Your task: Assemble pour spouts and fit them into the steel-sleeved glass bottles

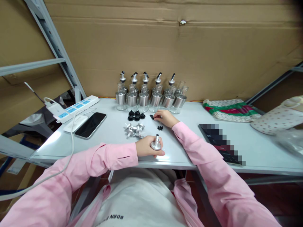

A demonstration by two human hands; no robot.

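My left hand [148,146] is closed around a silver pourer top [156,144], which stands upright with a small black piece at its tip. Farther back on the table, my right hand [165,118] has its fingertips pressed together at some small black parts [152,117]. Tiny black pieces [160,128] lie just in front of it. To the left are several black stoppers [136,116], with a pile of silver pourer parts [134,130] nearer to me. Behind stand glass bottles with metal sleeves [143,100]; the back ones carry silver pourers with black levers [134,77].
At the left lie a black-screened phone [91,125], a white power strip [78,108] and a white cable that crosses my left sleeve. A dark packet [219,142], a patterned bag [232,110] and a dotted roll [276,118] are at the right. Cardboard [151,41] stands behind the table.
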